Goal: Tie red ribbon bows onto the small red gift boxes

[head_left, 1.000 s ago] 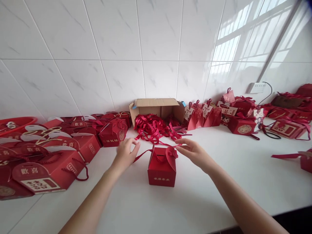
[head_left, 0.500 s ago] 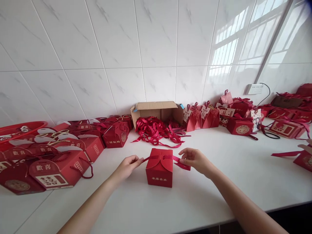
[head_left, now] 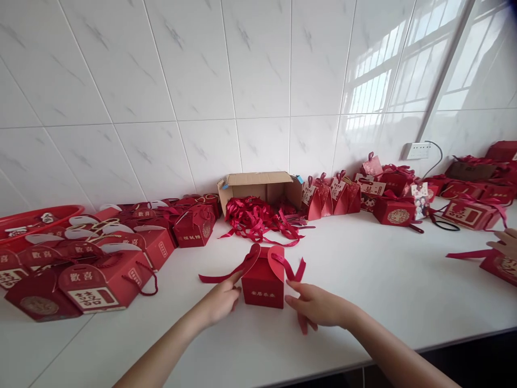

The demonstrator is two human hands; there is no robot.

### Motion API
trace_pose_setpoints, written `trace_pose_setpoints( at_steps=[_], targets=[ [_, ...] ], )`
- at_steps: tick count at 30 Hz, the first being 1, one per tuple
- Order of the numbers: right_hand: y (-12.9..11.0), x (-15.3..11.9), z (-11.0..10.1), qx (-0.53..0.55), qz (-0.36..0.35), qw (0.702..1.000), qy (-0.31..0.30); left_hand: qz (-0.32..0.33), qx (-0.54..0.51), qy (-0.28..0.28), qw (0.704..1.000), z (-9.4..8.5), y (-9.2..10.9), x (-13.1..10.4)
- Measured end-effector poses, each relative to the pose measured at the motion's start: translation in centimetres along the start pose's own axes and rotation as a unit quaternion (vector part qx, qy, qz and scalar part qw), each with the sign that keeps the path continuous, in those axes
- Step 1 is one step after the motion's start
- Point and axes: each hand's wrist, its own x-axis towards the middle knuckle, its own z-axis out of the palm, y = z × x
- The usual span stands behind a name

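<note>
A small red box point(head_left: 263, 285) with gold characters stands upright on the white table, its top flaps raised and apart. A red ribbon point(head_left: 220, 278) threads through the flaps; one end lies out to the left, the other point(head_left: 299, 271) loops out on the right. My left hand point(head_left: 221, 299) is at the box's left side, index finger stretched against it, with no ribbon visibly held. At the right side is my right hand point(head_left: 317, 305), fingers apart and touching or close to the box wall. Part of the ribbon hangs below its fingers.
Behind the box, a cardboard carton point(head_left: 258, 178) spills red ribbons point(head_left: 258, 218). Decorated red boxes point(head_left: 107, 283) crowd the left, beside a red basin point(head_left: 68, 211). More red boxes point(head_left: 393, 212) line the wall at right. Another person's hand point(head_left: 505, 241) touches a box at the right edge.
The box's top flaps have risen and parted. Both my hands have let go of the ribbon ends and moved down to the box's sides. The other person's hand has moved further into view.
</note>
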Motion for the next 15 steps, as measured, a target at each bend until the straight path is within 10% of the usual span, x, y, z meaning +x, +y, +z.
trace_pose_setpoints(
  at_steps=[6,15],
  targets=[
    [0.3,1.1,-0.6,0.251,-0.086,0.943,0.199,-0.042,-0.255,0.051,0.965,-0.3,1.7,1.2],
    [-0.8,3.3,-0.4,0.542,-0.157,0.781,0.267,-0.051,-0.454,0.172,0.873,0.1,3.4,2.2]
  ],
)
